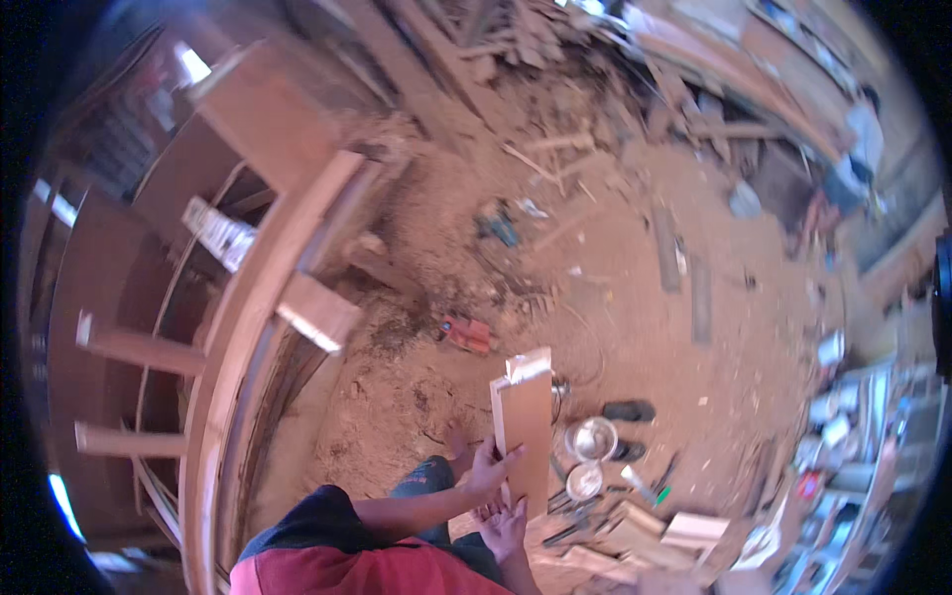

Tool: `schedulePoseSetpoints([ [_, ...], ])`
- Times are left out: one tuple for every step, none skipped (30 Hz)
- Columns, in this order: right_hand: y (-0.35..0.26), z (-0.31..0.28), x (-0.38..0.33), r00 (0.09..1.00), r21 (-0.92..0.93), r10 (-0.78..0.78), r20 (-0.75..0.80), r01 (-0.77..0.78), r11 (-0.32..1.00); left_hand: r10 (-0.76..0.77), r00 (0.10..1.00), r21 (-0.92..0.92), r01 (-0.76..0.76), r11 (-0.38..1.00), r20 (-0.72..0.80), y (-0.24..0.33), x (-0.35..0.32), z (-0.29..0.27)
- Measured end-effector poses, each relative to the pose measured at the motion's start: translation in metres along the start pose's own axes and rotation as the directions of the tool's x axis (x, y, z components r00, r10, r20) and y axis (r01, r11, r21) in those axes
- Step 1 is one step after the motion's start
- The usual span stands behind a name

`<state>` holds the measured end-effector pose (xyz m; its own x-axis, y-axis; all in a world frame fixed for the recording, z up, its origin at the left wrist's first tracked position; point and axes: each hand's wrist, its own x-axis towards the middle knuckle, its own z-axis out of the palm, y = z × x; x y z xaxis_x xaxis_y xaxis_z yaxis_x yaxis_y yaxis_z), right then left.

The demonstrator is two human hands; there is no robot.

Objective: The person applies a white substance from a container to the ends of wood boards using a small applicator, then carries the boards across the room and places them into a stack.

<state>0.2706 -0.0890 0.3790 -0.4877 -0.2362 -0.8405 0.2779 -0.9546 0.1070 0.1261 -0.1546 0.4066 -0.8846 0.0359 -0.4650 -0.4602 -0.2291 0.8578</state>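
Note:
A flat, light-brown wooden board (526, 436) points away from me in front of my body, with a pale stepped piece (529, 365) at its far end. My left hand (489, 468) grips the left edge of this board about midway, thumb over its face. Lower down, my right hand (503, 528) holds the board near its close end, its fingers against the edge. The underside of the board is hidden.
A long timber frame (248, 288) with short crosspieces runs along my left. On the sawdust-covered floor lie a red power tool (468, 335), a teal tool (499, 228), two buckets (592, 439) and wood offcuts (694, 531). Another person (855, 159) is at the far right.

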Motion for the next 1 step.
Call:
schedulePoseSetpoints([
  [-0.0024,-0.0155,-0.0110,0.988,0.155,0.042,0.148,-0.065,0.986,0.107,0.988,-0.017,-0.105,0.994,0.109,0.0450,-0.0388,0.0251],
])
